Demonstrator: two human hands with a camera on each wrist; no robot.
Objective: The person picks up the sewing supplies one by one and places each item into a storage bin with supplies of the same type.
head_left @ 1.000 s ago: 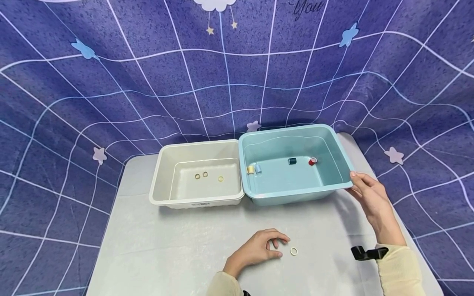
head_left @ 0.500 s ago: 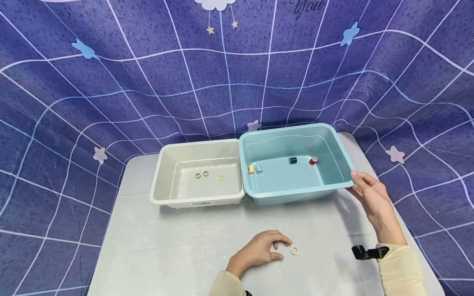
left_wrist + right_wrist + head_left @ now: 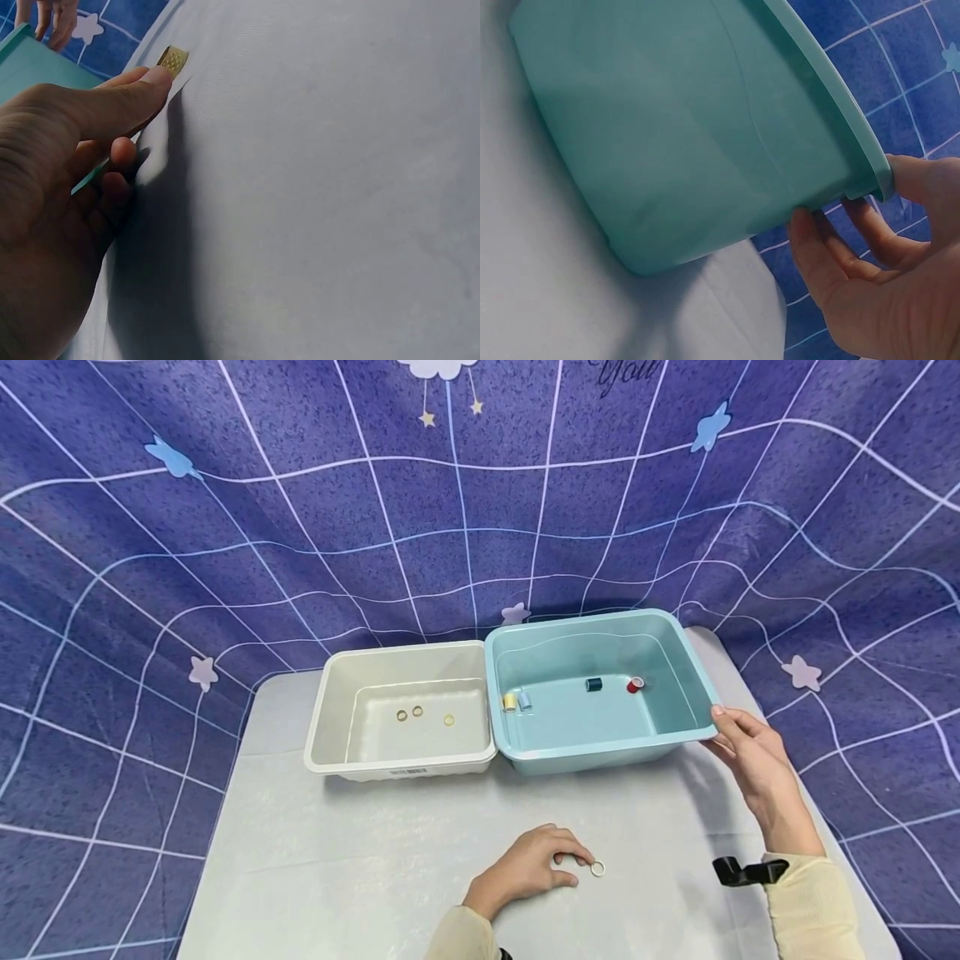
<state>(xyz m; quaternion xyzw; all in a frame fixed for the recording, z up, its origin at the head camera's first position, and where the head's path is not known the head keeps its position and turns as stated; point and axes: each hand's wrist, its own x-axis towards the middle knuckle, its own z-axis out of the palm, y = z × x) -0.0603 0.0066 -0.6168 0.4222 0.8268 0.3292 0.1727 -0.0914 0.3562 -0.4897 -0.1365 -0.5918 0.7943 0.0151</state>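
A small pale gold ring [image 3: 597,868] lies on the table; in the left wrist view the ring [image 3: 174,58] has a textured outer face. My left hand [image 3: 531,867] is beside it, the forefinger at the ring's left edge and the thumb held apart in the head view. Whether the fingertip touches the ring is hard to tell. My right hand [image 3: 757,768] grips the front right corner of the teal tub [image 3: 607,748], thumb on the rim and fingers beneath, as the right hand [image 3: 885,277] also shows in the right wrist view.
Left of the teal tub stands an off-white tub [image 3: 405,768] with three rings inside, one of them a yellowish ring [image 3: 449,720]. Several small thread spools lie in the teal tub, among them a red spool [image 3: 635,684]. A purple star-patterned curtain [image 3: 480,493] hangs behind the table.
My left hand has shifted slightly right, bringing the forefinger up to the ring. My right hand keeps its hold on the tub's corner.
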